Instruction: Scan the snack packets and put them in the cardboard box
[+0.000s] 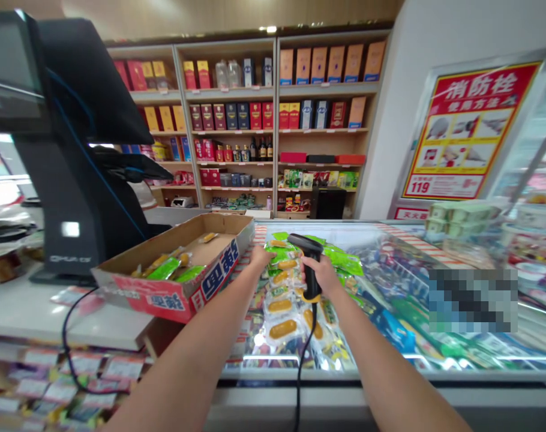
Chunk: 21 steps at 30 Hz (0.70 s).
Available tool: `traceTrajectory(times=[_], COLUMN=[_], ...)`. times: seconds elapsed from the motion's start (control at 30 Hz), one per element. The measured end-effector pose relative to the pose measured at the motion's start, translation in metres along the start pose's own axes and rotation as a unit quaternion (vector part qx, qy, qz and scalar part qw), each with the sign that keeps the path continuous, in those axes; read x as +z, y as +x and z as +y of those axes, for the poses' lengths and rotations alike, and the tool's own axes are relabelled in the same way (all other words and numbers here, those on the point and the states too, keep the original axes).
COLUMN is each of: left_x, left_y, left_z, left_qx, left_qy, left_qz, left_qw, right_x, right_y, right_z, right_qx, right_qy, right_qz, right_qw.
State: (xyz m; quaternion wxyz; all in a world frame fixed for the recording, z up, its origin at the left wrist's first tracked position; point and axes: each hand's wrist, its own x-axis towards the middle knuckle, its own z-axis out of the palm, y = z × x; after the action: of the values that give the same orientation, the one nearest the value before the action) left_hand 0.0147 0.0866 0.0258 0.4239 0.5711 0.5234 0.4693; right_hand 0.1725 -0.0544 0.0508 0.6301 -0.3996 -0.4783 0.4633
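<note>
Nearest me, my right hand [322, 276] clamped a black barcode scanner [309, 264] above yellow-filled packets [282, 329]; my left hand [261, 258] touched them, its grip unclear, beside a cardboard box [178, 270]. A red poster [468, 129] read 消防栓 and 119.

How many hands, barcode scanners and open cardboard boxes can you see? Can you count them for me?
hands: 2 (left hand, right hand)
barcode scanner: 1
open cardboard box: 1
total: 4
</note>
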Motion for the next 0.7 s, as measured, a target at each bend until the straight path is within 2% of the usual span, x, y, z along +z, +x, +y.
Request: traceTrajectory(times=[0.13,0.3,0.4,0.5,0.7], left_x=[-0.008,-0.039,-0.059,-0.069,-0.07], left_y=[-0.009,-0.036,-0.049,-0.052,-0.046], left_z=[0.004,0.014,0.014,0.007,-0.002], left_qx=[-0.007,0.07,0.14,0.166,0.164], left_qy=[0.059,0.086,0.081,0.036,-0.055], left_qz=[0.077,0.111,0.136,0.12,0.085], left_qw=[0.995,0.988,0.977,0.978,0.981], right_x=[0.001,0.002,0.002,0.002,0.002], right_y=[-0.001,0.0,0.0,-0.001,-0.005], right_z=[-0.001,0.0,0.003,0.003,0.0], right_qx=[-0.001,0.008,0.017,0.022,0.033], right_qy=[-0.002,-0.008,-0.008,-0.001,-0.01], right_qz=[-0.009,-0.016,-0.022,-0.042,-0.062], right_qw=[1.0,1.0,1.0,0.999,0.997])
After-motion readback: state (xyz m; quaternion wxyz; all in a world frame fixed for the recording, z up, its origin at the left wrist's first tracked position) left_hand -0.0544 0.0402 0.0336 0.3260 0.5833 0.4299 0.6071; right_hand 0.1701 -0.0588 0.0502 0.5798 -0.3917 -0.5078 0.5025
